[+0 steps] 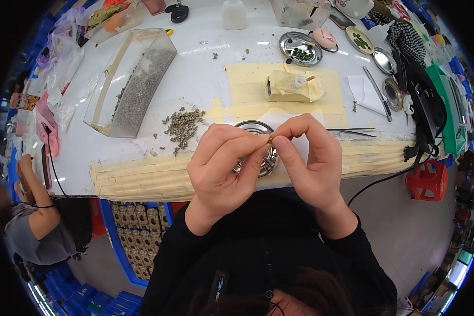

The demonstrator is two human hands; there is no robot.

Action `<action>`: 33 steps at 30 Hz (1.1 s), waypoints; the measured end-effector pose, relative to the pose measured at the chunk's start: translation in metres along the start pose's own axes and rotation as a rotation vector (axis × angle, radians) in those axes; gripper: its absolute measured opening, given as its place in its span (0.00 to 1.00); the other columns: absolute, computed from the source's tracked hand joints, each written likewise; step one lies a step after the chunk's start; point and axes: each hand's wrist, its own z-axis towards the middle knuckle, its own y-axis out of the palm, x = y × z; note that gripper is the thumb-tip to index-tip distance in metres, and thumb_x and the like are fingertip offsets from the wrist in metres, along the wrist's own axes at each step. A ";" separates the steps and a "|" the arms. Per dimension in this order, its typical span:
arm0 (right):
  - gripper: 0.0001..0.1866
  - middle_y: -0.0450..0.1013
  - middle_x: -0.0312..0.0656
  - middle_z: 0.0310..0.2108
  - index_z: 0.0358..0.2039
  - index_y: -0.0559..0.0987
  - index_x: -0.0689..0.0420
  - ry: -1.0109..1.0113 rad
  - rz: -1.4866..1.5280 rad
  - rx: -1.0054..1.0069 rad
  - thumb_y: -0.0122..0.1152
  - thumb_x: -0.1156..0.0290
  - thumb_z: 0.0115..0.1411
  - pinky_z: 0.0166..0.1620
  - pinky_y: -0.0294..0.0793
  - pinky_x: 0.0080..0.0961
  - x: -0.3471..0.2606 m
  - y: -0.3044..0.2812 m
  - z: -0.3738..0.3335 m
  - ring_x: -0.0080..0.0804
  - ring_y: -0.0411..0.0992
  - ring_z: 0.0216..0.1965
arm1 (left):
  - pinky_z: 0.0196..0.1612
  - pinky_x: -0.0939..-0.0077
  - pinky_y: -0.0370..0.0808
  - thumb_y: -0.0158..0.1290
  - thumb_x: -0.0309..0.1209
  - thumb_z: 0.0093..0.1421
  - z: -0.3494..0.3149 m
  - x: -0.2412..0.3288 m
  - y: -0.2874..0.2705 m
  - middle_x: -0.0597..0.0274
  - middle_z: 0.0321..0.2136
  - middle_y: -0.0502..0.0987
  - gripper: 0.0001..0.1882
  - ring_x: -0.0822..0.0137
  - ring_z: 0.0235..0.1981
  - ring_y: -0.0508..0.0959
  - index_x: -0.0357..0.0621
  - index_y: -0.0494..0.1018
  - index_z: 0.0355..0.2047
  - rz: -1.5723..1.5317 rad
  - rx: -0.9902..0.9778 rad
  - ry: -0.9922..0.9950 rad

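My left hand [218, 166] and my right hand [315, 163] meet in front of me, fingertips almost touching. Between their thumbs and forefingers is a tiny brassy metal part [270, 140], too small to make out its exact kind. Both hands are closed in a pinch on it. Right below them sits a round metal dish [254, 124] with small metal parts in it, partly hidden by my left hand. To the left of that hand, a loose pile of small metal parts [183, 128] lies on the white table.
A clear box [151, 79] of small grey parts stands at left. Beyond my hands is a tape-covered block [289, 87]. Tweezers [353, 130] and a metal dish [300, 36] with dark pieces lie rightward. Below the table edge, a blue tray [109, 226] holds metal housings. Someone [39, 226] sits at left.
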 end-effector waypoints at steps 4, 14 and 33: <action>0.04 0.76 0.38 0.30 0.35 0.78 0.64 0.167 0.230 -0.077 0.61 0.75 0.64 0.40 0.69 0.21 0.000 -0.001 -0.003 0.22 0.70 0.32 | 0.30 0.74 0.72 0.66 0.15 0.47 0.000 -0.001 -0.001 0.61 0.27 0.79 0.13 0.64 0.27 0.77 0.38 0.81 0.34 -0.061 0.006 0.011; 0.03 0.75 0.37 0.29 0.33 0.79 0.62 0.131 0.198 -0.054 0.63 0.76 0.61 0.39 0.68 0.22 0.001 -0.001 -0.002 0.24 0.69 0.31 | 0.30 0.73 0.71 0.66 0.15 0.47 0.001 -0.002 0.001 0.61 0.27 0.78 0.13 0.63 0.27 0.77 0.38 0.81 0.34 0.045 0.021 0.121; 0.04 0.75 0.36 0.29 0.33 0.78 0.62 0.281 0.335 -0.076 0.62 0.75 0.63 0.39 0.66 0.21 -0.010 -0.001 0.000 0.23 0.69 0.31 | 0.30 0.75 0.71 0.66 0.15 0.48 0.001 -0.004 -0.002 0.61 0.28 0.78 0.13 0.64 0.27 0.76 0.39 0.81 0.34 -0.063 0.012 0.080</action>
